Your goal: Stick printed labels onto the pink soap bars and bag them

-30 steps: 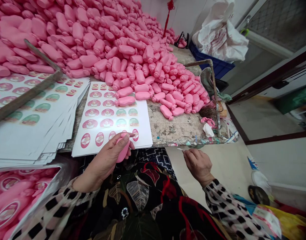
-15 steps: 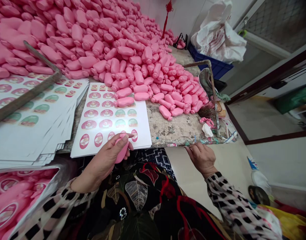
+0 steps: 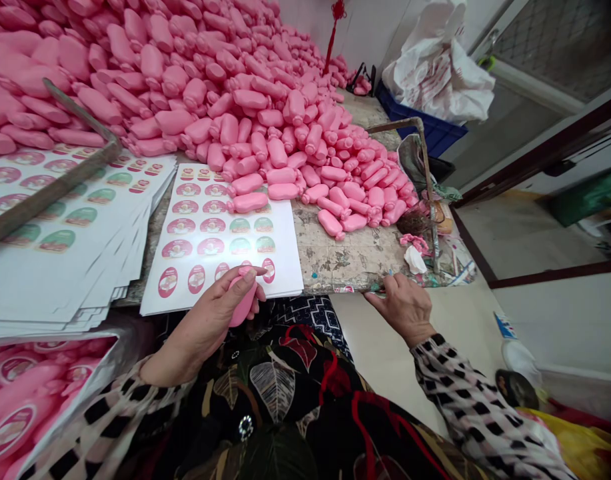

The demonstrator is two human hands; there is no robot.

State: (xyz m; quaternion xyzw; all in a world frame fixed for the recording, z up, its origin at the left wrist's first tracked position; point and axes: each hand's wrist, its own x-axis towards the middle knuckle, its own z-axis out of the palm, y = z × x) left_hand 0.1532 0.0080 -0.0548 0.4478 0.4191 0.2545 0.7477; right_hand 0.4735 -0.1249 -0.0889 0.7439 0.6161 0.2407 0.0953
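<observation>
The left hand (image 3: 220, 307) is closed around a small pink bottle (image 3: 242, 300), fingers wrapped about its body, just below the center of the frame and over the near edge of a sticker sheet (image 3: 285, 247). The right hand (image 3: 405, 307), right of center, is at the front edge of the desk (image 3: 330, 260), its thumb and fingertips at the rim; whether it pinches anything small there cannot be made out. The sticker sheet carries rows of pink and green oval and arched labels, and a few bottles from the heap lie across its upper right part. To its left, a fanned stack of label sheets (image 3: 55, 267) lies partly under a worn metal bar (image 3: 50, 193). The heap of pink bottles (image 3: 225, 87) fills the upper left and slopes down toward the center right. At the lower left, an open bag (image 3: 112, 337) holds pink bottles with oval labels on them. Near the right end of the desk lie a pink scrunchie (image 3: 416, 243) and a crumpled white tissue (image 3: 415, 261), just beside a bent metal frame (image 3: 428, 180). At the upper right, a blue crate (image 3: 425, 127) holds crumpled white sacks (image 3: 440, 73).
</observation>
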